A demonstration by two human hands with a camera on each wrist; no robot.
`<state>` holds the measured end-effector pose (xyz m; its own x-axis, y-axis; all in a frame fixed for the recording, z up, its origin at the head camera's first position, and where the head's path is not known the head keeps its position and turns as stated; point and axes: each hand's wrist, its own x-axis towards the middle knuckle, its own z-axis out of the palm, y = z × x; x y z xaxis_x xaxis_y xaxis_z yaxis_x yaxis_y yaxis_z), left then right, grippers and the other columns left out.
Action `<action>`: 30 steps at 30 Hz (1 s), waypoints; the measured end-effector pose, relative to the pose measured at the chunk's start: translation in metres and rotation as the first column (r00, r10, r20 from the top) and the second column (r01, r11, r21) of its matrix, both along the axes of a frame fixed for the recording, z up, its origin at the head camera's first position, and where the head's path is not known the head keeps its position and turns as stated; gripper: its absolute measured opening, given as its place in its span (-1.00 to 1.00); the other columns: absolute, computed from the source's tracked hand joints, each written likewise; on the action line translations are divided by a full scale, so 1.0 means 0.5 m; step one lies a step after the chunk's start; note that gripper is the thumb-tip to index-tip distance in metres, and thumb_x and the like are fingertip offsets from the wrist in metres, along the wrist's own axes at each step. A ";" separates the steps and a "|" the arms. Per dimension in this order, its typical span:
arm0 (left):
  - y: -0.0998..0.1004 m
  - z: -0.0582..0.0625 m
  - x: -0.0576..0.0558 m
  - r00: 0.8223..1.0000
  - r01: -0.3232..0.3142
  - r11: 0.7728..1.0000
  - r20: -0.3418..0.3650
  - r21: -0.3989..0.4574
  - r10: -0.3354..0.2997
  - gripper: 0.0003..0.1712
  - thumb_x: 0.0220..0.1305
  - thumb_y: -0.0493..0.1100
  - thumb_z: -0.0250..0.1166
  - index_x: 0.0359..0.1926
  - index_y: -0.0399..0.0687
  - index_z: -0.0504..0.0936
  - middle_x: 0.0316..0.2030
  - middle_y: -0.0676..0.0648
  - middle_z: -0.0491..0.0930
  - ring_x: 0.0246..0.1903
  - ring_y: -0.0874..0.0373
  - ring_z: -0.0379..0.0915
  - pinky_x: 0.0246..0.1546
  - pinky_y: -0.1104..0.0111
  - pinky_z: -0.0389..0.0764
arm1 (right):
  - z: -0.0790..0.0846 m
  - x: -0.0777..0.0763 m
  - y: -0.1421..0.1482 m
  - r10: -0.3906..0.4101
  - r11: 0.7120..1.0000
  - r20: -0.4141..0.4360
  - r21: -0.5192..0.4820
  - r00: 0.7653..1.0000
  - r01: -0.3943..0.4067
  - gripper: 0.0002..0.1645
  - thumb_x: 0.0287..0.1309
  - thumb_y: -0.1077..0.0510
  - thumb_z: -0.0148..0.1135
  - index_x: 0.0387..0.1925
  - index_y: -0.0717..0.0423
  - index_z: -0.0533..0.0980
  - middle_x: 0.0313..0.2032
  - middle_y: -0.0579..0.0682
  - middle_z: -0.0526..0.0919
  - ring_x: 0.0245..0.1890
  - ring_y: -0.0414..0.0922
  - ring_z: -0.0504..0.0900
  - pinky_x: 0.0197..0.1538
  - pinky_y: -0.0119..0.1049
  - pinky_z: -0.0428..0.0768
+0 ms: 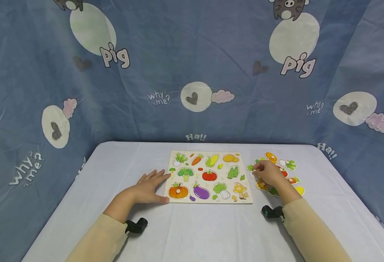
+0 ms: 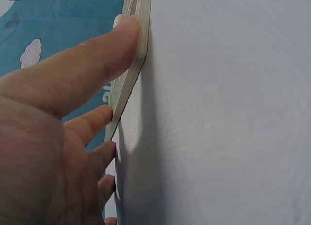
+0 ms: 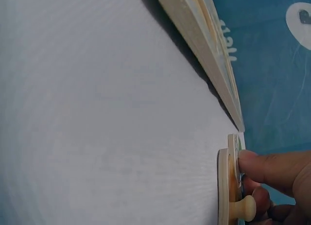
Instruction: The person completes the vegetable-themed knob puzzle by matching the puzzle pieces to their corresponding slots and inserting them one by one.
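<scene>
A wooden puzzle board (image 1: pixel 193 184) printed with vegetables lies flat on the white table. My left hand (image 1: pixel 148 188) is spread at its left side, the thumb at the near corner and the fingertips along the edge. To the right of the board, my right hand (image 1: pixel 270 174) bends over a pile of vegetable-shaped pieces. Thumb and fingers pinch a green-and-white puzzle piece (image 1: pixel 251 171) at the pile's left side. In the right wrist view, a pale wooden knob (image 3: pixel 248 208) stands up from a piece beside the fingers, which partly hide it.
Other loose pieces, among them a pumpkin piece (image 1: pixel 271 157) and a radish piece (image 1: pixel 290 165), overlap one another around the right hand. The white table (image 1: pixel 205 233) ends at a blue printed curtain (image 1: pixel 165 123) behind. Black wrist cameras sit by both cuffs.
</scene>
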<state>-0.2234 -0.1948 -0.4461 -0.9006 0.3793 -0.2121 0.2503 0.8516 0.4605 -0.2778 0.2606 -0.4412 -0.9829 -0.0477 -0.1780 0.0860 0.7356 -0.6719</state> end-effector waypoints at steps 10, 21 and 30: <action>0.002 0.000 0.003 1.000 -0.007 1.000 -0.002 0.005 0.007 0.18 -0.04 0.35 0.48 0.53 0.04 0.22 0.54 -0.24 0.02 0.52 -0.28 -0.24 0.46 -0.23 -0.26 | 0.024 0.009 0.004 0.014 0.999 -0.034 0.032 0.999 -0.013 -0.79 0.30 0.18 0.30 -0.09 0.20 0.57 -0.22 0.10 0.58 -0.32 -0.05 0.50 -0.37 -0.27 0.53; 0.000 -0.002 0.000 1.000 0.005 1.000 -0.001 0.008 -0.005 0.18 -0.04 0.36 0.47 0.53 0.05 0.21 0.54 -0.24 0.02 0.52 -0.29 -0.25 0.46 -0.24 -0.26 | 0.048 0.052 -0.015 0.114 0.993 -0.081 -0.011 0.990 -0.116 -0.84 0.28 0.22 0.33 -0.14 0.18 0.60 -0.26 0.04 0.60 -0.37 -0.06 0.50 -0.39 -0.26 0.54; -0.001 0.002 0.001 1.000 0.005 1.000 -0.005 0.011 -0.005 0.18 -0.03 0.35 0.47 0.53 0.03 0.21 0.54 -0.24 0.02 0.52 -0.30 -0.24 0.46 -0.23 -0.25 | 0.062 0.080 -0.042 0.207 0.978 -0.144 -0.005 0.968 -0.210 -0.88 0.19 0.23 0.41 -0.23 0.10 0.63 -0.32 -0.03 0.60 -0.38 -0.08 0.49 -0.42 -0.29 0.55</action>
<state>-0.2227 -0.1952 -0.4453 -0.8997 0.3860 -0.2039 0.2566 0.8455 0.4683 -0.2379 0.2394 -0.4100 -0.9660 -0.2563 -0.0347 -0.1649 0.7136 -0.6809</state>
